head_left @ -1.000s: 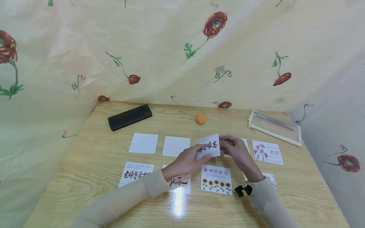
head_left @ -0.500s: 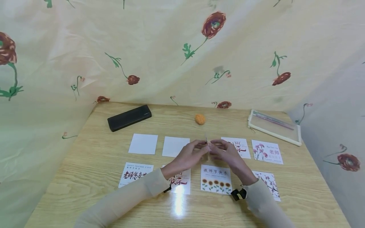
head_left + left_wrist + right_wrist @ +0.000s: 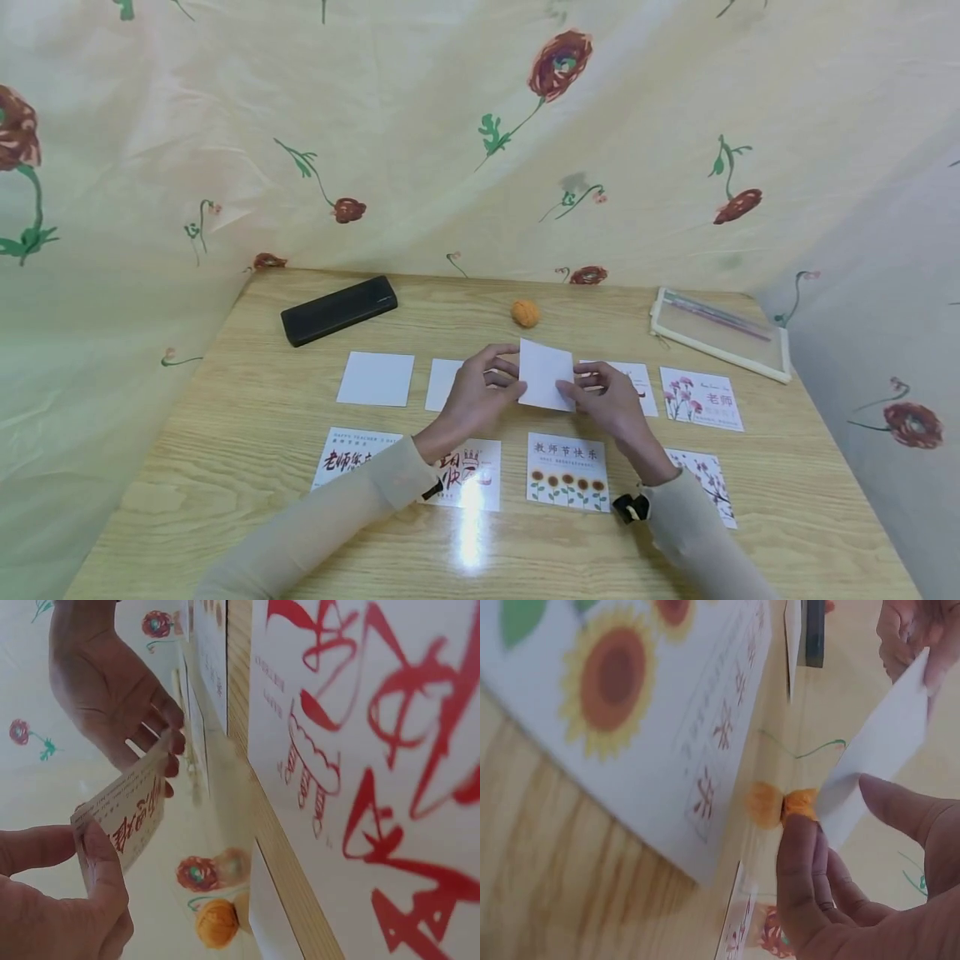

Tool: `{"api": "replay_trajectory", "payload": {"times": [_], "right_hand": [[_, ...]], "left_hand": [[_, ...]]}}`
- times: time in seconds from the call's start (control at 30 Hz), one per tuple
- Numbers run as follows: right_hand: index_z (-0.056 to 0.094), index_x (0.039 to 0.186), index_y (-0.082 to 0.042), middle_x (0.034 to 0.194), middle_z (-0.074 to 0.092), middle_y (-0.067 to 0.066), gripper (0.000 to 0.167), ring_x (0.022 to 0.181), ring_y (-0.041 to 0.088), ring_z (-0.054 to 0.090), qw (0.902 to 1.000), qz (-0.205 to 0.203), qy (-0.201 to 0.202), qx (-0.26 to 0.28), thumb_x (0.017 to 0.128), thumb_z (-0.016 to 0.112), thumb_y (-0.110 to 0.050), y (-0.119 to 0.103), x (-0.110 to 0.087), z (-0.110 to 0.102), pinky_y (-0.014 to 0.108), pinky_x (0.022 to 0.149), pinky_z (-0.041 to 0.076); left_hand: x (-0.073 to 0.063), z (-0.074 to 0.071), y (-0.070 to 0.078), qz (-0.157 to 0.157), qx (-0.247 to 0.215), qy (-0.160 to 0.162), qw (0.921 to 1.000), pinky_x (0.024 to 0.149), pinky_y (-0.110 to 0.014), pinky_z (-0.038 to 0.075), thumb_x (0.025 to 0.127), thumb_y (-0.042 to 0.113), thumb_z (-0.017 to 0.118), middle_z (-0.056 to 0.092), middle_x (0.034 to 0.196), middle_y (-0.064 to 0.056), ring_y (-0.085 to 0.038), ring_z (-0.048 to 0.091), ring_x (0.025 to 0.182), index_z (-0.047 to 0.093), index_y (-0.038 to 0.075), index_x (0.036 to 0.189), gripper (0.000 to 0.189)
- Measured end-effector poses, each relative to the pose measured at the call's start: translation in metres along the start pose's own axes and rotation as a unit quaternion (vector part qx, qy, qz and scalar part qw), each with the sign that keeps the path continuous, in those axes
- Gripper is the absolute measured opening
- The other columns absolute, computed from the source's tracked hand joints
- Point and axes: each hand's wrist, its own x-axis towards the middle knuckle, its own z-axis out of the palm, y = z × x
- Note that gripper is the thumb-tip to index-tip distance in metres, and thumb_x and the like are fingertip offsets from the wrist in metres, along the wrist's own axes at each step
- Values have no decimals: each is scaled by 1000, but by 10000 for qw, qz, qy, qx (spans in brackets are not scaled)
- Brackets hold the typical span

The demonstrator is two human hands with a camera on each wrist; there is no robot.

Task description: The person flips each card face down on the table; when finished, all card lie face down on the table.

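Note:
A square card [image 3: 546,375] is raised above the table between both hands, its blank white face toward the head view. Red Chinese lettering covers its other face, visible in the left wrist view on the card [image 3: 135,817]. My left hand [image 3: 480,396] pinches the left edge between thumb and fingers. On the right edge, my right hand [image 3: 611,408] grips it, thumb on the blank face and fingers behind. Below the hands lies a sunflower card [image 3: 568,473]; a card with red characters and a cake drawing [image 3: 476,475] lies partly behind the left forearm.
Back row: a blank card [image 3: 375,379], another blank card [image 3: 441,385] partly hidden, a red-lettered card [image 3: 637,387] and a carnation card [image 3: 701,400]. In front lie a blossom card [image 3: 708,483] and a lettered card [image 3: 348,454]. Behind are a black case [image 3: 340,311], orange ball [image 3: 525,313] and white-edged pouch [image 3: 720,333].
The held card has turned over, from its red-lettered face, through edge-on, to its blank face toward the head view. Both hands now hold opposite edges, farther apart than half a second ago.

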Motion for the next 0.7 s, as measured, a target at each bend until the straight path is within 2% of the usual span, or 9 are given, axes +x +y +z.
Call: {"api": "replay_trajectory", "payload": {"times": [0.17, 0.33, 0.43, 0.5, 0.6, 0.67, 0.7], "right_hand": [[62, 133, -1, 124, 67, 23, 48, 88, 15, 70, 9996, -37, 123, -251, 96, 77, -27, 3, 2, -3, 25, 71, 59], [63, 130, 1, 121, 67, 21, 45, 87, 17, 70, 9987, -54, 156, -483, 95, 77, -24, 7, 4, -8, 26, 69, 59], [64, 130, 2, 118, 67, 20, 44, 84, 17, 70, 9977, -83, 147, -659, 95, 78, -22, 8, 5, -10, 25, 67, 59], [65, 129, 2, 116, 68, 20, 43, 81, 17, 69, 9968, -80, 156, -784, 94, 78, -22, 9, 5, -12, 25, 65, 58], [67, 129, 2, 114, 69, 20, 44, 78, 17, 68, 9951, -64, 145, -972, 94, 78, -21, 9, 6, -15, 24, 63, 55], [68, 127, 2, 112, 70, 20, 42, 78, 16, 67, 9940, -53, 146, -1080, 94, 79, -22, 10, 6, -16, 25, 61, 54], [69, 127, 2, 111, 70, 20, 42, 77, 16, 67, 9937, -50, 127, -1114, 94, 79, -22, 10, 6, -16, 25, 61, 54]], "left_hand": [[2, -4, -3, -94, 410, 18, 9991, 81, -30, 62, 93, 8, 74, 68, 119, -14, -22, 72, 101, 53, 11, 150, 61], [6, -3, -7, -490, 707, -252, 9960, 77, -28, 60, 94, 15, 76, 66, 122, -13, -21, 69, 103, 53, 4, 150, 61], [8, -2, -9, -671, 753, -431, 9940, 73, -25, 57, 97, 16, 73, 65, 122, -13, -24, 71, 105, 56, 0, 146, 54], [10, -1, -10, -713, 758, -542, 9931, 68, -23, 53, 99, 15, 71, 65, 118, -14, -28, 74, 102, 62, -4, 133, 40], [11, 1, -12, -704, 837, -664, 9918, 57, -21, 42, 101, 15, 67, 66, 103, -9, -27, 76, 88, 65, -3, 104, 18], [12, 1, -12, -683, 920, -716, 9908, 53, -22, 33, 102, 15, 65, 62, 92, -7, -23, 71, 74, 56, 0, 87, 24], [12, 2, -11, -678, 982, -725, 9902, 52, -23, 30, 103, 16, 65, 59, 87, -6, -19, 65, 68, 53, 1, 83, 27]]}}
